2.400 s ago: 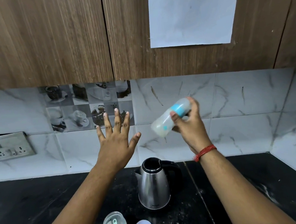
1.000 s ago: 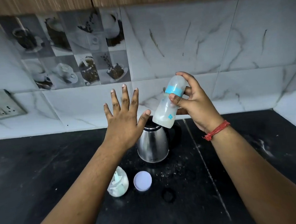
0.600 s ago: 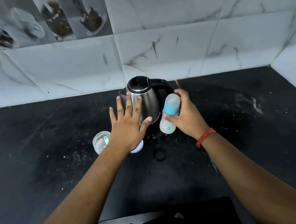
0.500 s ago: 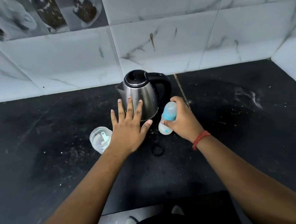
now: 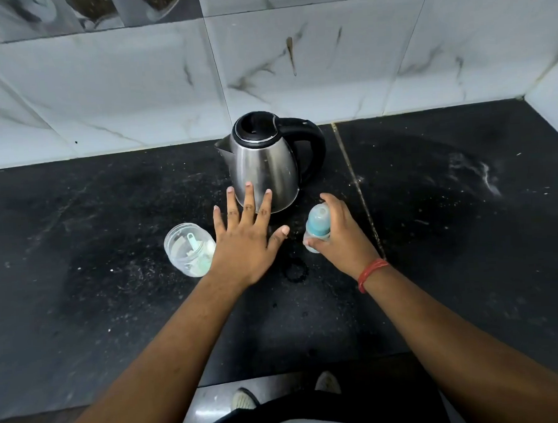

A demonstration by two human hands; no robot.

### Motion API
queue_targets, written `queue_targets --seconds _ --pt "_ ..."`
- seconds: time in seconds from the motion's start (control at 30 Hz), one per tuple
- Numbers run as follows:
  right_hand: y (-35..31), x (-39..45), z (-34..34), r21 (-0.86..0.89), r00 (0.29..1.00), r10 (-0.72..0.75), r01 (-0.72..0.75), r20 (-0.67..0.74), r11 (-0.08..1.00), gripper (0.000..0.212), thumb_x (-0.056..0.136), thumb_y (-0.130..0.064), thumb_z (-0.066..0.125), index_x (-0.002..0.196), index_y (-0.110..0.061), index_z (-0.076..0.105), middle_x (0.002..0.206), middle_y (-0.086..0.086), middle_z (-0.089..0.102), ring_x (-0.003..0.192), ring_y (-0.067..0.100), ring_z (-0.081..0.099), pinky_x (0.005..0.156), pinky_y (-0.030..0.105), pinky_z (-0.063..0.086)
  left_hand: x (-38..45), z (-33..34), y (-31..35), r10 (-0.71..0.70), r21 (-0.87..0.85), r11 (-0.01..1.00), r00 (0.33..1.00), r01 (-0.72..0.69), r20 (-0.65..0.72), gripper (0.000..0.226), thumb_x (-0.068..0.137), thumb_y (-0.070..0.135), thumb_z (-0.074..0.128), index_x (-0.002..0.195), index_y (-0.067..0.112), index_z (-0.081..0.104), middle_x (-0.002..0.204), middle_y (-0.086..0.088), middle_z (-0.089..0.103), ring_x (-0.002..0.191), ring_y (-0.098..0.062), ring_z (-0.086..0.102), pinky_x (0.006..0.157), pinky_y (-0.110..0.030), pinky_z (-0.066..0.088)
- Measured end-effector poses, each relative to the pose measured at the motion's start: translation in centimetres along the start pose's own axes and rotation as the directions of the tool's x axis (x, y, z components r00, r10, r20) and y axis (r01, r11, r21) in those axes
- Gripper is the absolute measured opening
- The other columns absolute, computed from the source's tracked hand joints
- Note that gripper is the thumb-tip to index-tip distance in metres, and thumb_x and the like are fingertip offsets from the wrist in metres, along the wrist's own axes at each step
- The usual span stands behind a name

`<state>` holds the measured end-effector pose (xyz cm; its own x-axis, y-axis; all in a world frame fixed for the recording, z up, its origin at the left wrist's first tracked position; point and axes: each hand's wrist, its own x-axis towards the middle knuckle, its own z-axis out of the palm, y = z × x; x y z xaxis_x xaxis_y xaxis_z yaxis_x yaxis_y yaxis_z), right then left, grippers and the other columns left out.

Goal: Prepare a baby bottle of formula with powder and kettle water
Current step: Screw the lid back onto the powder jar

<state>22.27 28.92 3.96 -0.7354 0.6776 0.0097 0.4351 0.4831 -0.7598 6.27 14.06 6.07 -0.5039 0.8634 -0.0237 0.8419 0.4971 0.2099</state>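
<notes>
Two hands over the black counter (image 5: 466,200): right hand (image 5: 343,237) has its fingers (image 5: 331,205) clamped on the capped baby bottle (image 5: 318,227), upright, base at or just above the counter, just right of the steel kettle (image 5: 265,169). Left hand (image 5: 245,242) is flat, fingers spread apart, gripping nothing, fingertips overlapping the kettle's lower front. Open powder jar (image 5: 188,249) with a scoop inside sits just left of that hand; kettle stands near the counter's back edge.

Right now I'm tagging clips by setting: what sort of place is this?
Most likely a home kitchen: a black stone counter against a marble-look tiled wall, with a steel electric kettle standing on it.
</notes>
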Motion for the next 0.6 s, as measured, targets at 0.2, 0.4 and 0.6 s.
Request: queue_targets --seconds 0.2,0.4,0.6 --pt "-4.0 1.2 -1.3 -0.174 0.907 -0.354 0.32 -0.227 0.931 0.062 0.091 -0.021 0.072 0.144 -0.008 0.043 0.151 0.014 0.042 0.145 0.026 0.036 0.121 0.034 0.029 0.8 -2.8 -1.6 -0.037 -0.029 0.999 0.995 0.035 -0.089 0.08 0.095 0.073 0.005 0.163 0.033 -0.007 0.172 -0.004 -0.018 0.157 -0.033 -0.021 0.124 -0.06 -0.006" --pt "-9.6 2.6 2.6 -0.196 0.857 -0.515 0.502 -0.017 0.843 0.036 0.09 -0.016 0.068 0.125 -0.009 0.06 0.122 0.007 0.064 0.112 0.025 0.06 0.095 0.034 0.049 -0.6 -4.8 -5.9 -0.099 -0.067 0.994 0.983 0.09 -0.152 0.08 0.097 0.073 0.007 0.164 0.03 -0.005 0.172 -0.003 -0.017 0.158 -0.029 -0.021 0.126 -0.058 -0.007" --pt "-9.1 4.0 9.9 -0.406 0.869 -0.153 0.367 0.47 0.837 0.078 0.089 -0.037 0.071 0.153 -0.014 0.034 0.151 0.01 0.04 0.14 0.031 0.038 0.115 0.04 0.034 -4.8 -3.9 -11.0 -0.209 -0.31 0.938 0.964 0.152 -0.161 0.094 0.093 0.078 0.023 0.165 0.024 -0.004 0.173 0.002 -0.009 0.159 -0.017 -0.016 0.128 -0.055 -0.007"
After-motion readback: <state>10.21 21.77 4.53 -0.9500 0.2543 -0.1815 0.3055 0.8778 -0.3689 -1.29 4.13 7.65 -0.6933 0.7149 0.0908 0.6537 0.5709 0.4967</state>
